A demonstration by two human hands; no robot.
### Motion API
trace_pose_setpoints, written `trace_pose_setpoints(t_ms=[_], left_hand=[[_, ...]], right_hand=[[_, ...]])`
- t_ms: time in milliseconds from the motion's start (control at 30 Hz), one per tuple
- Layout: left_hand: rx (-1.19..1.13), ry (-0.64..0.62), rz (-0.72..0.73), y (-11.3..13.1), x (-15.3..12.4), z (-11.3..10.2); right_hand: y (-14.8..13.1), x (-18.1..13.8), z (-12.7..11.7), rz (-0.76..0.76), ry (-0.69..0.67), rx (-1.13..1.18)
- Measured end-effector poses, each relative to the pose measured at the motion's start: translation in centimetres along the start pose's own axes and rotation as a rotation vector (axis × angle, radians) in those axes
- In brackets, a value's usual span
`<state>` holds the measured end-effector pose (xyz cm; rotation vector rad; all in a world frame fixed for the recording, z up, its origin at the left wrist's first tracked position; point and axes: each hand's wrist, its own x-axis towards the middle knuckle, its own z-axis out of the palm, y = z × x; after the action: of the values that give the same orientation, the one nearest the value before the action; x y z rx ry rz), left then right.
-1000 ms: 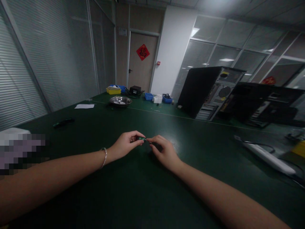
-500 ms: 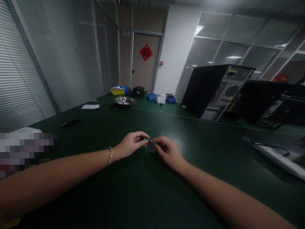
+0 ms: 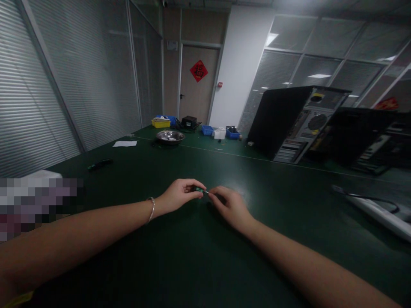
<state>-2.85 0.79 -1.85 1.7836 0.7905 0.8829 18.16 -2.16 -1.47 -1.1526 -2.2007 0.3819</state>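
Observation:
Both my hands meet over the dark green table (image 3: 192, 265), near its middle. My left hand (image 3: 180, 196), with a bracelet on the wrist, pinches a small green part (image 3: 199, 189) between thumb and fingers. My right hand (image 3: 228, 204) is curled closed just to the right of it and holds a thin metal tool (image 3: 207, 192) whose tip touches the green part. The tool's handle is hidden inside the fist.
At the back right stand two open black computer cases (image 3: 289, 124). A metal bowl (image 3: 170, 136), yellow and blue bins (image 3: 161, 122), a sheet of paper (image 3: 124, 143) and a dark tool (image 3: 100, 164) lie farther back. A white power strip (image 3: 379, 211) lies at the right.
My hands stay together on the small part; the view has shifted slightly, so the hands sit a little lower and to the right in the picture.

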Motion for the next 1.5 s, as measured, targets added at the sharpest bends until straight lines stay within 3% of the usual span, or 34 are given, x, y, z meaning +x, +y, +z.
trace_pose_setpoints(t_ms=[500, 933, 1167, 1500], left_hand=[[0.056, -0.008, -0.012, 1.0, 1.0, 1.6], [-0.138, -0.045, -0.064, 0.0, 1.2, 1.6], [-0.029, -0.027, -0.001, 0.2, 1.0, 1.6], [-0.160, -0.065, -0.049, 0.5, 1.0, 1.7]], right_hand=[[0.9, -0.9, -1.8, 0.003, -0.030, -0.117], [0.9, -0.9, -1.6, -0.019, -0.032, -0.039], [0.5, -0.9, -1.9, -0.021, -0.047, -0.062], [0.9, -1.0, -1.7, -0.046, -0.026, 0.016]])
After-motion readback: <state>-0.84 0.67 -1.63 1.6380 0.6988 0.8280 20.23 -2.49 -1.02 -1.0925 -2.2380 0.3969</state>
